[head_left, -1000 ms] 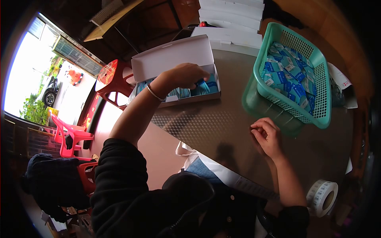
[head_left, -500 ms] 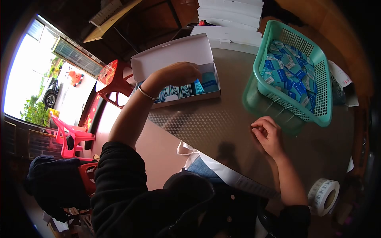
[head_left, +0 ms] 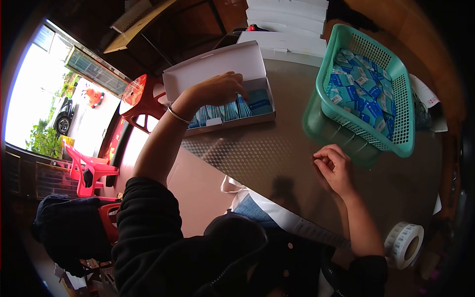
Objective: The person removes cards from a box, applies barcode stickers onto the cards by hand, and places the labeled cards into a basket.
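My left hand [head_left: 217, 90], a bangle at its wrist, reaches into an open white cardboard box [head_left: 213, 67]. Its fingers are apart and bent down at the right end of a row of thin blue packets [head_left: 230, 111] standing on edge. No separate packet shows in its grasp; part of the fingers is hidden. To the right of the row, more blue packets [head_left: 260, 101] lie flat in the box. My right hand [head_left: 336, 171] rests over the table near the green basket, thumb and fingers curled together, with nothing visible between them.
A green plastic basket [head_left: 324, 99] full of blue packets [head_left: 361, 89] stands on the metal table [head_left: 277, 148]. A roll of labels [head_left: 405, 245] sits at the lower right. White boxes [head_left: 287, 44] are stacked behind. Red stools [head_left: 136, 99] stand to the left.
My left hand has shifted slightly left and up, and the blue packet at its fingertips now stands with the row. My right hand has stayed in place.
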{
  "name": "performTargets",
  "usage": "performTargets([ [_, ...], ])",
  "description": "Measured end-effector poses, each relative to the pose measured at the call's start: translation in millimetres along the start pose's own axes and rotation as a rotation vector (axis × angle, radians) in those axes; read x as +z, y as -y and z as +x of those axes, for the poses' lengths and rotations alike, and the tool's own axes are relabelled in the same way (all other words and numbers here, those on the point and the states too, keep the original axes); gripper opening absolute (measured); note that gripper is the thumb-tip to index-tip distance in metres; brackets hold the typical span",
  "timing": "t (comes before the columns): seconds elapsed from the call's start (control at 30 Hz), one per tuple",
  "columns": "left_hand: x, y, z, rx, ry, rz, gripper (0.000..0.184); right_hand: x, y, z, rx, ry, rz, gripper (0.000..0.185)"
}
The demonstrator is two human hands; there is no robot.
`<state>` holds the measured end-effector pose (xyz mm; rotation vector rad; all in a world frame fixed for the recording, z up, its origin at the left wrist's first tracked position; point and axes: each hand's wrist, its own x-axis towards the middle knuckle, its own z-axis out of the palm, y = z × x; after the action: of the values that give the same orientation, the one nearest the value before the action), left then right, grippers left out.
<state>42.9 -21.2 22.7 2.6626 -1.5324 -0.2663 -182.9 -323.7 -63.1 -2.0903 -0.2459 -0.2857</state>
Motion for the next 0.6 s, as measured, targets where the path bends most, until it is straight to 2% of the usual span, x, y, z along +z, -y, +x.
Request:
performTargets([
  [0.2,4.5,6.5,2.3,0.025,-0.043,-0.022,0.032,0.1,-0.2,-0.2,-0.004,0.001,-0.002,0.014],
  [0.3,3.6,4.6,2.4,-0.075,-0.070,-0.084,0.031,0.0,-0.8,-0.1,-0.005,0.000,-0.004,0.014],
  [0.5,4.4,6.6,-2.4,-0.062,-0.115,-0.128,0.029,-0.3,0.8,0.0,0.004,0.003,-0.011,0.013],
  [0.6,8.6,10.0,-4.3,0.016,-0.215,-0.112,0.033,0.3,-0.1,0.2,0.000,-0.003,-0.007,0.013],
])
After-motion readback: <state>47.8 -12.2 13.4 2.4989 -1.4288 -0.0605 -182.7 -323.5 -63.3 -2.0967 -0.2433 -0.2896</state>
